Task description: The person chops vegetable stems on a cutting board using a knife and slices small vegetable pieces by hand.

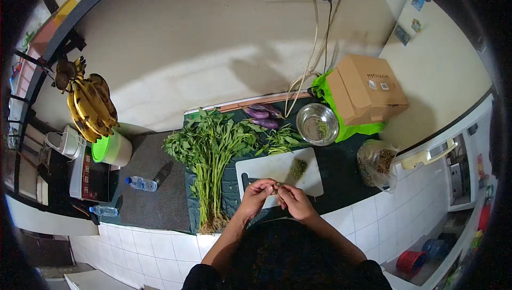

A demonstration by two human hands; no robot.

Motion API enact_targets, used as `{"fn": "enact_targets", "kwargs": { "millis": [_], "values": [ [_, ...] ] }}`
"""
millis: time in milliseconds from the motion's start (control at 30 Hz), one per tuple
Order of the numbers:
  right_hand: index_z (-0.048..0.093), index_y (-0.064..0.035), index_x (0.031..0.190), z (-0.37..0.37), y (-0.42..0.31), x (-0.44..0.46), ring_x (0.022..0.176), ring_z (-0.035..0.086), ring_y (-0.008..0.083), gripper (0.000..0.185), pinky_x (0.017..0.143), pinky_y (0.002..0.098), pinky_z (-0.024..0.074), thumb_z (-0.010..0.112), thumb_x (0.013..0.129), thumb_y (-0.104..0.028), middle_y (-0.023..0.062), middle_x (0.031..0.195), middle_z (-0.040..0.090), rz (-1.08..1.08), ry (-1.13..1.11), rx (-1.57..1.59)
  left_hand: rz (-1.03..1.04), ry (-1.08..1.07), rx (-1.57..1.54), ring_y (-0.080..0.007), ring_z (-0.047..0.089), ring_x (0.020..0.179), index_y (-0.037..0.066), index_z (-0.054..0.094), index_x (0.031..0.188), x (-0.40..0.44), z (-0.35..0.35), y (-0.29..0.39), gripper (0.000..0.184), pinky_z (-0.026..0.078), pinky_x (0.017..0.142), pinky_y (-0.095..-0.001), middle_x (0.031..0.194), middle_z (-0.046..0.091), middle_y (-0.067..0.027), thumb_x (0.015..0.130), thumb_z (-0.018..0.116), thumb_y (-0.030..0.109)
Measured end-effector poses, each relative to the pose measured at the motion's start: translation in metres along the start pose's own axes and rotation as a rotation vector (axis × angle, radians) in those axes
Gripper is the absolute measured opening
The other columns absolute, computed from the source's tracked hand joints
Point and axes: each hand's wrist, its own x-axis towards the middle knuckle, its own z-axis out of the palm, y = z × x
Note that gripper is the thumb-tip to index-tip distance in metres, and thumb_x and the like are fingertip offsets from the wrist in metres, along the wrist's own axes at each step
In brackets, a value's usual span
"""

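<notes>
My left hand (260, 194) and my right hand (293, 200) meet over the front edge of a white cutting board (261, 167). The fingertips of both are pinched together around something too small to make out. A little pile of green bits (298, 168) lies on the board's right part. Left of the board spreads a big bunch of leafy greens (213, 151) with roots toward the front edge. Behind the board are a few loose green sprigs (282, 139) and purple eggplants (264, 123). A metal bowl (317, 124) with some green pieces inside stands behind the board's right side.
A cardboard box (368, 88) on a green bag stands at the back right, near a plastic bag (377, 163) of brown contents. Bananas (90, 106) hang at the left above a green-lidded bucket (112, 148). Water bottles (142, 183) lie at the left.
</notes>
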Motion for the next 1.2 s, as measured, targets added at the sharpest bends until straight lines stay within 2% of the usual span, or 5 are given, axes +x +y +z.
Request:
{"fn": "enact_targets", "kwargs": {
  "millis": [367, 567, 733, 967, 1200],
  "values": [
    [0.066, 0.0007, 0.112, -0.002, -0.011, -0.007, 0.066, 0.051, 0.0031, 0.024, 0.058, 0.0208, 0.0428, 0.063, 0.095, -0.015, -0.0026, 0.081, 0.062, -0.121, 0.05, -0.094, 0.007, 0.053, 0.002, -0.0171, 0.063, 0.099, 0.001, 0.065, 0.109, -0.003, 0.006, 0.0, 0.018, 0.046, 0.095, -0.0332, 0.105, 0.069, -0.0098, 0.091, 0.062, 0.001],
    [0.069, -0.0001, 0.109, -0.001, -0.019, -0.012, 0.071, 0.055, 0.0044, 0.022, 0.061, 0.0219, 0.0452, 0.068, 0.09, -0.011, 0.0014, 0.085, 0.068, -0.212, 0.163, -0.288, 0.028, 0.086, -0.093, -0.0182, 0.062, 0.1, 0.004, 0.065, 0.11, -0.004, 0.008, -0.001, 0.021, 0.046, 0.094, -0.033, 0.106, 0.069, -0.0098, 0.089, 0.064, -0.001],
    [0.069, -0.0051, 0.108, -0.001, -0.015, -0.01, 0.073, 0.062, 0.0108, 0.023, 0.064, 0.0262, 0.0489, 0.071, 0.086, -0.01, 0.0079, 0.087, 0.07, -0.348, 0.212, -0.31, 0.029, 0.099, -0.115, -0.0177, 0.062, 0.1, 0.005, 0.065, 0.11, -0.003, 0.006, -0.002, 0.022, 0.047, 0.092, -0.0325, 0.106, 0.068, -0.0092, 0.089, 0.064, 0.0],
    [0.066, -0.0047, 0.112, 0.001, -0.027, -0.014, 0.076, 0.065, 0.0168, 0.027, 0.065, 0.0297, 0.0515, 0.071, 0.086, -0.01, 0.0108, 0.086, 0.067, -0.368, 0.261, -0.412, 0.045, 0.121, 0.006, -0.0153, 0.062, 0.097, 0.003, 0.064, 0.112, -0.003, 0.01, 0.002, 0.024, 0.048, 0.089, -0.0301, 0.105, 0.069, -0.0082, 0.088, 0.066, 0.002],
    [0.065, -0.0032, 0.113, -0.002, -0.035, -0.015, 0.074, 0.065, 0.0241, 0.027, 0.065, 0.0331, 0.0519, 0.069, 0.087, -0.009, 0.0134, 0.09, 0.065, -0.53, 0.243, -0.576, 0.044, 0.165, 0.158, -0.0117, 0.062, 0.094, 0.001, 0.063, 0.116, -0.003, 0.016, 0.008, 0.027, 0.049, 0.084, -0.0269, 0.103, 0.069, -0.0062, 0.089, 0.067, 0.005]
  ]
}}
